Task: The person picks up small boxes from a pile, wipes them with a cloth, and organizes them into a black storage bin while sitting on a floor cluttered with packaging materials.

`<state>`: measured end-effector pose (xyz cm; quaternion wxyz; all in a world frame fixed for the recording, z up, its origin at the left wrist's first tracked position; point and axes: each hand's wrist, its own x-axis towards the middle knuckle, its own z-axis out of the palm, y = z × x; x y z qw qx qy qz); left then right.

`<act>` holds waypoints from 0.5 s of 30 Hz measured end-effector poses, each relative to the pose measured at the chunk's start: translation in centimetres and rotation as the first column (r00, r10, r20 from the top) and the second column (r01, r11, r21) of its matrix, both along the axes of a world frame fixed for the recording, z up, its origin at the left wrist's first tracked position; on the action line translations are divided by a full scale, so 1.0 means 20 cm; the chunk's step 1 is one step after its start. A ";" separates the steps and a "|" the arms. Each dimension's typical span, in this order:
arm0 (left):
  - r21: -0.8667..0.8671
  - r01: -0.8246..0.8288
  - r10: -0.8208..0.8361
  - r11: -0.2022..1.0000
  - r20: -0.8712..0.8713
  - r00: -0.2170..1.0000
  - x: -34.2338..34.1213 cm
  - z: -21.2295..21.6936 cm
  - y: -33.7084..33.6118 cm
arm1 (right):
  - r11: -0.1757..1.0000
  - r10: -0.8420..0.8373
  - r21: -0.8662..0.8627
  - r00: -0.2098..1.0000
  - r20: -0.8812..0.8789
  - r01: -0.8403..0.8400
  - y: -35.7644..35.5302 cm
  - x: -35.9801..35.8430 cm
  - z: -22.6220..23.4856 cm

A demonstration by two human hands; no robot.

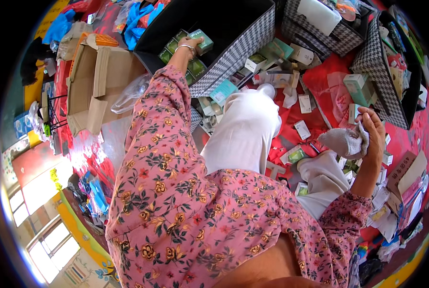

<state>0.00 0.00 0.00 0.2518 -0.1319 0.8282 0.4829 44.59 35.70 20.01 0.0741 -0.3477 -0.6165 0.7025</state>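
My left hand (pixel 190 44) reaches into a large black-lined storage box with a houndstooth outside (pixel 238 50). Its fingers are closed on a small green carton (pixel 202 41). Beneath and beside that carton, several dark green cartons (pixel 169 50) stand in the box. On the right, my right hand (pixel 375 132) grips a bunched, greyish-white cloth (pixel 345 142), its fingers curled at the cloth's edge. A white carton (pixel 353 113) stands just beyond that hand, close to a taller pale green box (pixel 358 89).
Cartons, such as a white one (pixel 302 129), lie scattered on the red floor covering (pixel 315 79) around my knees. Two more houndstooth boxes (pixel 315 29) (pixel 387 67) stand beyond and to the right. An open cardboard box (pixel 87 86) and a clear plastic bag (pixel 128 93) lie left.
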 end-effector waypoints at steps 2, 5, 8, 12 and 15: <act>-0.273 0.067 -0.080 0.960 -0.037 0.996 0.09 0.09 0.07 | 0.999 -0.041 -0.018 0.999 -0.008 0.041 0.00 0.02 0.05; -0.679 0.211 -0.413 0.703 -0.148 0.899 -0.03 0.05 -0.05 | 0.999 -0.014 -0.045 0.999 -0.030 0.012 -0.03 -0.05 0.00; -0.833 0.160 -0.492 0.530 -0.148 0.858 -0.02 0.00 -0.05 | 0.999 -0.003 -0.051 1.000 -0.009 0.002 -0.04 -0.04 -0.01; -0.912 0.144 -0.704 0.385 -0.188 0.685 0.20 0.18 0.06 | 0.999 -0.015 -0.045 1.000 -0.013 0.014 -0.05 -0.05 -0.02; -0.904 0.408 -0.925 0.126 0.042 0.379 0.16 0.07 0.01 | 0.999 -0.028 -0.035 1.000 -0.010 0.028 -0.03 -0.03 -0.02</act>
